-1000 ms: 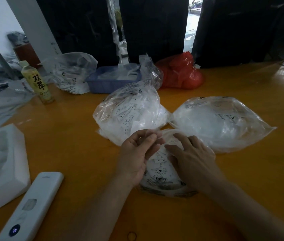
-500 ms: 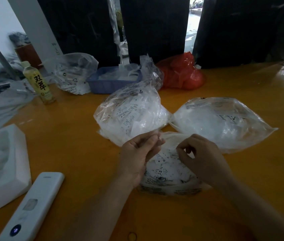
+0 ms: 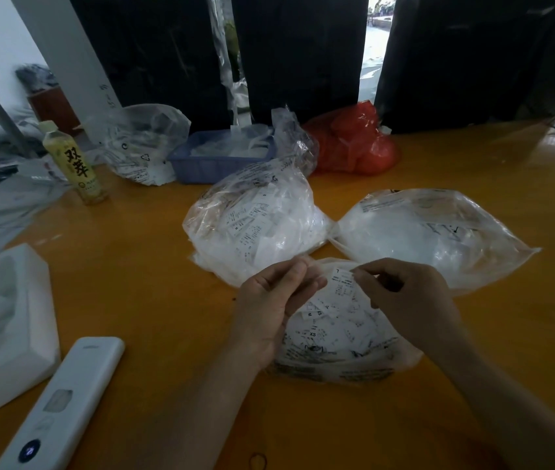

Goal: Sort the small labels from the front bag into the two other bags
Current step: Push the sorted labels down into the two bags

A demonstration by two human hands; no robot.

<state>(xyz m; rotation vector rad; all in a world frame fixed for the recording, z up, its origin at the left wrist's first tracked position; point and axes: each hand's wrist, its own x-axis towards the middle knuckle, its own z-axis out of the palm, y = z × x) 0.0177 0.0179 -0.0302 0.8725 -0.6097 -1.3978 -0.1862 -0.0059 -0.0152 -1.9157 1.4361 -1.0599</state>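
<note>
The front bag (image 3: 344, 351), clear plastic with small white size labels inside, lies on the orange table nearest me. My left hand (image 3: 269, 307) pinches its upper rim at the left. My right hand (image 3: 408, 296) pinches a small white label (image 3: 342, 281) printed with an "L", held just above the bag's mouth. Behind stand the two other bags: the left bag (image 3: 252, 222), stuffed with printed labels, and the right bag (image 3: 432, 232), with white contents.
A white remote (image 3: 62, 401) and a white foam tray (image 3: 4, 320) lie at the near left. A drink bottle (image 3: 72, 164), another clear bag (image 3: 140, 144), a blue basket (image 3: 222, 157) and a red bag (image 3: 354, 144) stand along the back.
My right hand came out of the front bag's mouth and rose a little, now pinching one label. My left hand stayed on the rim.
</note>
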